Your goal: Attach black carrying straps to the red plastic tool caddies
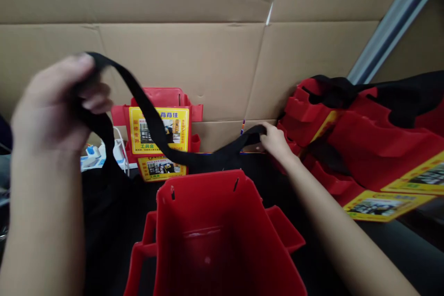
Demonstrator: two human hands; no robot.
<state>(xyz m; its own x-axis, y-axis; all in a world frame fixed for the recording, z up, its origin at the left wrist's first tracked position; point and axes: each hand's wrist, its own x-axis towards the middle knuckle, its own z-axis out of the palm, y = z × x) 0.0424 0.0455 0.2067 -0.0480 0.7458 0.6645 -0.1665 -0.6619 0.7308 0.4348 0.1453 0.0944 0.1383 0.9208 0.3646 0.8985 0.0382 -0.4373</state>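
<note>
A black strap [152, 115] stretches between my two hands, over the far rim of a red plastic tool box [211, 199]. My left hand [58, 101] is raised at the left, its fingers closed round the strap, slightly blurred by motion. Farther off, my right hand [274, 141] pinches the strap beyond the box's right corner. The tool box stands nearest me with its opening up and its inside bare; two slots show in its far wall, and side pockets stick out left and right.
Behind stand red tool boxes [156, 97] with yellow labels. More red boxes with black straps [381, 138] are stacked at the right. A cardboard wall [187, 64] closes the back, and a metal post [391, 23] leans there. A white cable [121, 148] lies at the left.
</note>
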